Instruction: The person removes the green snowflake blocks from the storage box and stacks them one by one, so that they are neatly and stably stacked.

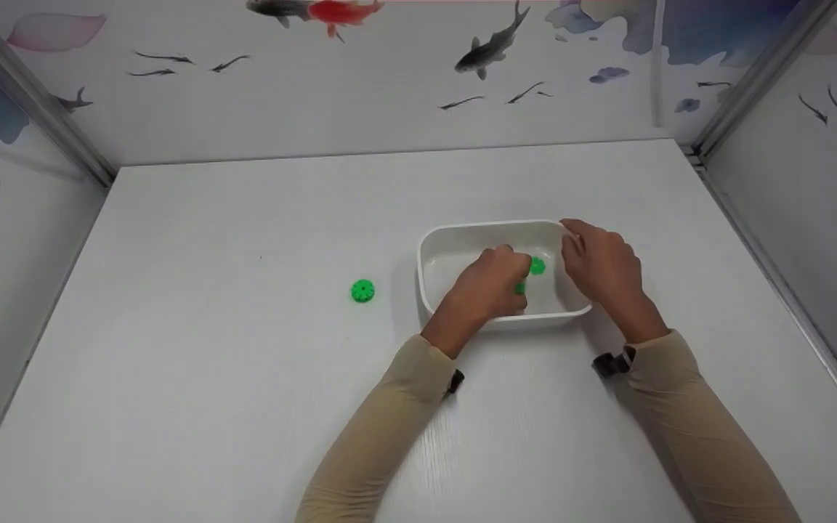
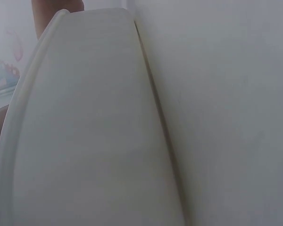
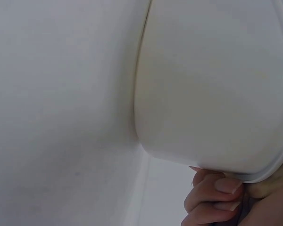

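Observation:
A white rectangular tub [image 1: 455, 230] stands on the table. My left hand [image 1: 487, 283] reaches over its near rim, fingers curled down inside. Between that thumb and forefinger shows a small green piece [image 1: 519, 288], mostly covered by the hand. Beyond it on the tub floor lies another green piece [image 1: 538, 266], round with a notched edge. At the right end my right hand [image 1: 607, 265] grips the tub's rim. The right wrist view shows its curled fingers [image 3: 212, 195] outside the wall, under the lip. In the left wrist view the tub's outer wall [image 2: 94, 113] fills much of the picture.
A green notched disc [image 1: 362, 290] lies on the white table [image 1: 208, 378], left of the tub. Panels printed with fish [image 1: 491, 51] enclose the table at the back and both sides. Dark wrist cameras [image 1: 611, 365] stick out below the sleeves.

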{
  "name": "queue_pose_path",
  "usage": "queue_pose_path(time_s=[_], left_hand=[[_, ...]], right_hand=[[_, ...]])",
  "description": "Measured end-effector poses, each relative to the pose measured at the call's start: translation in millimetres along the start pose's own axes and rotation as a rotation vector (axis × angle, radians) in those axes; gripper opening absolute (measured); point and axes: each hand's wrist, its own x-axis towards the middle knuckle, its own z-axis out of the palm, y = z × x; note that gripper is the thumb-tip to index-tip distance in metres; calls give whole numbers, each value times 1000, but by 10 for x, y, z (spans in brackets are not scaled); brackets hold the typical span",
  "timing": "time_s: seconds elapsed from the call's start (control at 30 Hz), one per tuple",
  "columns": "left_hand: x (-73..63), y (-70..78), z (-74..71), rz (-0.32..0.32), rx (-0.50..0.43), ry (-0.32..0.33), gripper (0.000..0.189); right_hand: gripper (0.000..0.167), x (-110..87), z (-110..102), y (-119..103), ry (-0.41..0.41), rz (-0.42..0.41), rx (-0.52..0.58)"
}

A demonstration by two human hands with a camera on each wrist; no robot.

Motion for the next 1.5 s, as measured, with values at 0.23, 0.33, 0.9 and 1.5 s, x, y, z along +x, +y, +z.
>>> queue_pose_path(time_s=[0.23,0.33,0.9,1.5], left_hand=[[-16,-10,-27,20,-14,12,14],[-13,-12,-39,15,-16,2,12],[4,-6,-48,-63,-8,-33,17],[-8,-5,-31,-19,38,-28,31]], right_hand=[[45,-5,-2,6,4,-11,3],[45,-5,-3,-4,-6,-2,2],[45,3,0,0,-8,13,-1],[44,8,16,12,-12,15,14]])
